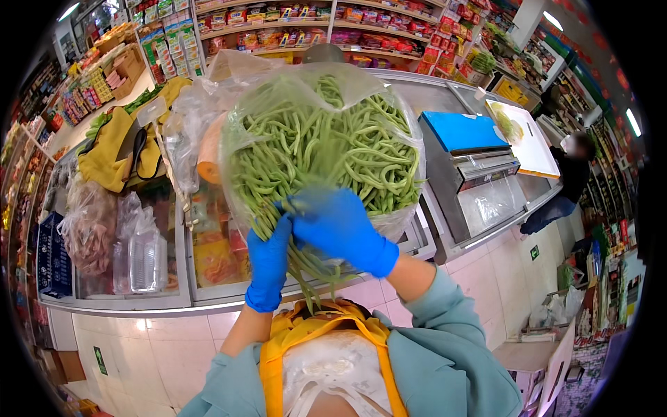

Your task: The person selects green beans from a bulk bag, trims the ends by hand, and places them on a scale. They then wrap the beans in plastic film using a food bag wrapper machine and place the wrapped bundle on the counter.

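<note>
A large heap of green beans (312,135) fills an open clear plastic bag (411,120) in front of me, on the glass-topped display counter. My left hand (270,255), in a blue glove, is closed around a small bunch of beans (264,216) at the bag's near-left edge. My right hand (341,229), also in a blue glove, is beside the left one over the near edge of the heap. Its fingertips are blurred, and what they grip is hidden. More long beans (318,273) hang below both hands towards my yellow apron (273,359).
Left of the bag are an orange roll (209,169), a knife (127,143) on a yellow cloth (104,156), bagged goods (91,234), clear plastic boxes (148,260) and a blue basket (52,255). On the right stand a weighing scale (464,140) and a white tray (526,140). A person (568,172) is beyond.
</note>
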The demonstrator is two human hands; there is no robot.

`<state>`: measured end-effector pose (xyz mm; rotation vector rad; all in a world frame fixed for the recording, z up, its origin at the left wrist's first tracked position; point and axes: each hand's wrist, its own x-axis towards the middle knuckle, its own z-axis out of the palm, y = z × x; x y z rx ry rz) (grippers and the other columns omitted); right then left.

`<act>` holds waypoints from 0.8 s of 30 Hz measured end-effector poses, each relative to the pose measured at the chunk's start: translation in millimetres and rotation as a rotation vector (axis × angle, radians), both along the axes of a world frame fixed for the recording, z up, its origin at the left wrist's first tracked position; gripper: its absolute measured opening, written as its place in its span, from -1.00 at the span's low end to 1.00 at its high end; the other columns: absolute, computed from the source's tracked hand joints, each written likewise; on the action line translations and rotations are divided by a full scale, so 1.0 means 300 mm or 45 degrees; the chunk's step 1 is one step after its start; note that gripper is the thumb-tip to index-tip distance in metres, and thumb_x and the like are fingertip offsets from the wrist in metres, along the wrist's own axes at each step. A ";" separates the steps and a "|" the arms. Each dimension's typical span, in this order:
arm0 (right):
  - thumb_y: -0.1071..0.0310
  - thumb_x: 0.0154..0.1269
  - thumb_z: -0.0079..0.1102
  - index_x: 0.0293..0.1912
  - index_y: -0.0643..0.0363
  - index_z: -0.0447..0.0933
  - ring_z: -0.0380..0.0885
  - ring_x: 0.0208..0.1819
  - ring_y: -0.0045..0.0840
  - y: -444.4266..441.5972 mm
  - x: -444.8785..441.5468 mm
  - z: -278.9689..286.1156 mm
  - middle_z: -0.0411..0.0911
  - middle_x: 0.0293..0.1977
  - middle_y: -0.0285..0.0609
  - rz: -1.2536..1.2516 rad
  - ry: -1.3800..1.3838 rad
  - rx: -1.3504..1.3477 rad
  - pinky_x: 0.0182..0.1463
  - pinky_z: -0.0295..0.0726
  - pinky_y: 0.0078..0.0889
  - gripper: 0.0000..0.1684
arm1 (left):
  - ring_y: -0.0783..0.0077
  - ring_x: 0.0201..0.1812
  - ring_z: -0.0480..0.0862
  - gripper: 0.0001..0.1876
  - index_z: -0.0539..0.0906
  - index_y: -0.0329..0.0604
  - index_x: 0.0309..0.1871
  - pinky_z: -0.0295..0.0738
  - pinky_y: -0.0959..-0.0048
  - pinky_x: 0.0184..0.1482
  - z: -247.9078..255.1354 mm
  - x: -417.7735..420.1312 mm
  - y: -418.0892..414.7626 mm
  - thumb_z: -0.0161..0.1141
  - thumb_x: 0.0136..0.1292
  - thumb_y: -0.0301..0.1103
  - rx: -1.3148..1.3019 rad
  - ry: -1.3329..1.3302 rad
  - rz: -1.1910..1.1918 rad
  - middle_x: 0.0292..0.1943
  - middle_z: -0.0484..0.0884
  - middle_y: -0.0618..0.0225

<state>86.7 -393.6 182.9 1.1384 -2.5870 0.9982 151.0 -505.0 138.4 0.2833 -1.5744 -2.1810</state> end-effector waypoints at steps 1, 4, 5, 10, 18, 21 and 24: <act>0.25 0.05 0.14 -0.33 0.15 0.53 0.54 -0.38 -0.16 -0.009 -0.040 0.006 0.54 -0.42 -0.02 0.025 -0.033 -0.001 -0.33 0.52 -0.20 -0.80 | 0.53 -0.43 0.53 -0.78 0.52 -0.29 -0.07 0.46 0.57 -0.37 0.011 -0.013 -0.006 0.08 0.28 -0.39 0.107 0.008 -0.003 -0.24 0.61 0.24; 0.22 0.09 0.11 -0.20 0.11 0.54 0.53 -0.33 -0.18 -0.026 -0.180 -0.018 0.52 -0.36 -0.04 -0.033 -0.056 0.096 -0.31 0.52 -0.23 -0.73 | 0.52 -0.40 0.56 -0.75 0.53 -0.29 -0.04 0.48 0.55 -0.34 0.044 -0.056 -0.033 0.10 0.28 -0.38 0.332 -0.006 -0.061 -0.16 0.61 0.25; 0.22 0.12 0.09 -0.16 0.12 0.52 0.53 -0.31 -0.18 -0.021 -0.224 -0.022 0.52 -0.34 -0.04 -0.146 -0.013 0.197 -0.30 0.52 -0.23 -0.71 | 0.50 -0.35 0.57 -0.74 0.53 -0.29 -0.03 0.49 0.54 -0.30 0.035 -0.074 -0.032 0.11 0.27 -0.37 0.333 -0.009 -0.053 -0.12 0.60 0.26; 0.20 0.23 0.02 -0.19 0.24 0.49 0.55 -0.28 -0.22 0.002 -0.254 -0.053 0.55 -0.28 0.04 -0.149 0.017 -0.052 -0.22 0.51 -0.27 -0.70 | 0.51 -0.21 0.57 -0.71 0.51 -0.27 0.02 0.48 0.56 -0.21 -0.032 -0.094 -0.042 0.13 0.26 -0.36 0.387 -0.073 -0.033 -0.11 0.57 0.30; 0.37 0.28 0.04 0.04 0.23 0.44 0.48 -0.14 -0.63 0.009 0.013 0.001 0.50 -0.05 -0.24 0.268 -0.987 -0.589 -0.05 0.47 -0.56 -0.66 | 0.52 -0.35 0.58 -0.74 0.51 -0.27 -0.04 0.49 0.56 -0.27 0.014 -0.023 0.015 0.17 0.20 -0.47 0.356 0.087 -0.050 -0.24 0.59 0.31; 0.43 0.24 0.08 0.02 0.25 0.46 0.49 -0.14 -0.64 0.003 0.037 0.049 0.50 -0.07 -0.24 0.320 -1.099 -0.706 -0.05 0.47 -0.58 -0.66 | 0.52 -0.35 0.58 -0.77 0.50 -0.27 -0.05 0.50 0.56 -0.27 -0.039 -0.007 0.005 0.14 0.20 -0.52 0.311 0.075 -0.091 -0.26 0.59 0.32; 0.48 0.17 0.14 0.13 0.20 0.37 0.47 -0.10 -0.56 -0.004 0.053 0.049 0.49 -0.08 -0.18 0.259 -1.145 -0.785 -0.01 0.45 -0.51 -0.50 | 0.50 -0.28 0.57 -0.76 0.49 -0.25 -0.05 0.50 0.54 -0.22 -0.055 0.008 -0.024 0.13 0.20 -0.54 0.314 0.102 -0.185 -0.24 0.57 0.33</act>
